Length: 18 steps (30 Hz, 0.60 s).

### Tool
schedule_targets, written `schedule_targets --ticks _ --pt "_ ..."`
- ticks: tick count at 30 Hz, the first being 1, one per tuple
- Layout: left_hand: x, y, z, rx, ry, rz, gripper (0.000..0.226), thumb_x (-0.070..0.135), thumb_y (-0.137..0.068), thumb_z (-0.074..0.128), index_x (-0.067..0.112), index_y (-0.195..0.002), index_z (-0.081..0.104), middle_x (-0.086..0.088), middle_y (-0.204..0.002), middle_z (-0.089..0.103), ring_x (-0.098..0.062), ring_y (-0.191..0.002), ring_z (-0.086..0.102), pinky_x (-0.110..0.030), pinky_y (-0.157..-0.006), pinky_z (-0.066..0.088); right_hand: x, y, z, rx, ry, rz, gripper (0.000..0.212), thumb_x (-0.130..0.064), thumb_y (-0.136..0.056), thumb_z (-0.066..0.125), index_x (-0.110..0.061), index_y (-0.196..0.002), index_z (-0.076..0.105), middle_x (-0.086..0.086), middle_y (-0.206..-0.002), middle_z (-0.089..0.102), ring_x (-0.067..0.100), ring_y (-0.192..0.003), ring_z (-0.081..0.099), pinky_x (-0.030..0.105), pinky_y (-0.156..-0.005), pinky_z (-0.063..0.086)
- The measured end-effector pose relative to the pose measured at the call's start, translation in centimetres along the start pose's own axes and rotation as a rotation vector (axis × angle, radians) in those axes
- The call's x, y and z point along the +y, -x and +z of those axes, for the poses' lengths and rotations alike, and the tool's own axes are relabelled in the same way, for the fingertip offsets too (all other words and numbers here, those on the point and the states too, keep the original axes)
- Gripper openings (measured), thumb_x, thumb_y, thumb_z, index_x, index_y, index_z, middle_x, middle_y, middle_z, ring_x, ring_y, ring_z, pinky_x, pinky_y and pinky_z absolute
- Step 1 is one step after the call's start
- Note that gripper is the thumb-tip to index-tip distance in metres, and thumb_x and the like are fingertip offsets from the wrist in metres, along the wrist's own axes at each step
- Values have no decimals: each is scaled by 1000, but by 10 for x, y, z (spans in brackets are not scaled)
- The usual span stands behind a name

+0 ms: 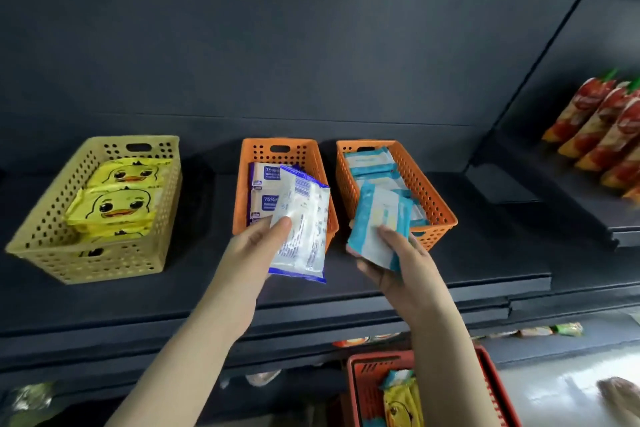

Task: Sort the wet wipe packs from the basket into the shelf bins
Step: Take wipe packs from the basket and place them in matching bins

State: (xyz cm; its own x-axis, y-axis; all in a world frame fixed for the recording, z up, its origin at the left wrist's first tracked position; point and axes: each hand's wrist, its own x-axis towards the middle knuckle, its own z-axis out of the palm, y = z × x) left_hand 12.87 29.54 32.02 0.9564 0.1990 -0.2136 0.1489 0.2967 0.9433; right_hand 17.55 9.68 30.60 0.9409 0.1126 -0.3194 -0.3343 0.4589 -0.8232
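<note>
We record: shelf (485, 260) at chest height. Middle orange bin (242, 191) just ahead of left hand (258, 241), fingers (282, 224) pinching white-blue pack (304, 225), long axis pointing binward. Right hand (401, 263) grips teal pack (379, 218) over front rim of right orange bin (438, 204).

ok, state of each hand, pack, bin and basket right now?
left hand, grips white-blue pack over middle orange bin
right hand, grips teal pack at right orange bin front
yellow bin, holds duck packs
middle orange bin, part filled, white-blue kind
right orange bin, part filled, teal kind
red basket, duck and teal packs left inside
</note>
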Motion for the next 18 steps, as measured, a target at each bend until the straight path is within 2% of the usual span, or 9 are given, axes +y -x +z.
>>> schedule_targets --ticks 2,3,5,7,9,11,15,18 --pt "1 -28 5 -5 6 -13 18 28 -94 58 25 -108 69 4 -110 73 -16 -103 69 -41 -96 51 -6 -26 -1 88 46 -24 32 -13 -94 57 -3 -124 55 15 -97 69 21 -66 69 23 -44 48" --pt "2 -43 8 4 15 -24 20 29 -94 59 26 -111 68 4 -112 72 -17 -105 68 -45 -98 50 -9 -40 -2 130 87 -37 29 -12 -94 58 -6 -122 56 12 -95 68 17 -62 67 22 -44 47" --pt "3 -72 16 20 30 -29 23 31 -94 59 29 -115 67 5 -114 72 -18 -107 67 -49 -102 47 -18 -72 -8 179 202 -91 25 -9 -91 61 -15 -116 59 7 -100 70 15 -72 70 28 -54 54" --pt "5 -104 27 30 15 -31 19 33 -93 60 33 -111 68 9 -112 72 -16 -107 67 -49 -101 47 -34 -105 -18 209 395 -164 24 -9 -88 65 -19 -110 62 9 -100 72 24 -82 72 39 -66 57" --pt "8 -122 34 32 6 -52 18 36 -92 61 33 -107 68 9 -108 73 -18 -105 68 -51 -100 48 -49 -122 -27 251 588 -224 21 -12 -84 70 -22 -101 67 7 -92 72 25 -77 70 36 -63 55" --pt "10 -147 41 34 -9 -83 20 39 -91 60 32 -108 68 7 -106 74 -21 -103 68 -52 -100 48 -68 -146 -36 306 610 -247 17 -11 -83 73 -21 -95 67 4 -86 71 19 -70 68 30 -58 54" --pt "11 -188 53 40 36 -69 20 31 -96 55 28 -112 67 8 -107 73 -14 -104 68 -38 -96 48 -93 -198 -43 321 557 -228 13 -13 -87 69 -8 -98 65 9 -87 72 25 -75 72 37 -62 59" --pt "11 -209 59 55 88 -79 26 27 -96 54 21 -120 64 3 -113 72 -16 -108 67 -39 -96 49 -104 -239 -40 295 678 -242 13 -14 -87 69 -7 -96 63 13 -91 71 29 -81 70 41 -70 59"
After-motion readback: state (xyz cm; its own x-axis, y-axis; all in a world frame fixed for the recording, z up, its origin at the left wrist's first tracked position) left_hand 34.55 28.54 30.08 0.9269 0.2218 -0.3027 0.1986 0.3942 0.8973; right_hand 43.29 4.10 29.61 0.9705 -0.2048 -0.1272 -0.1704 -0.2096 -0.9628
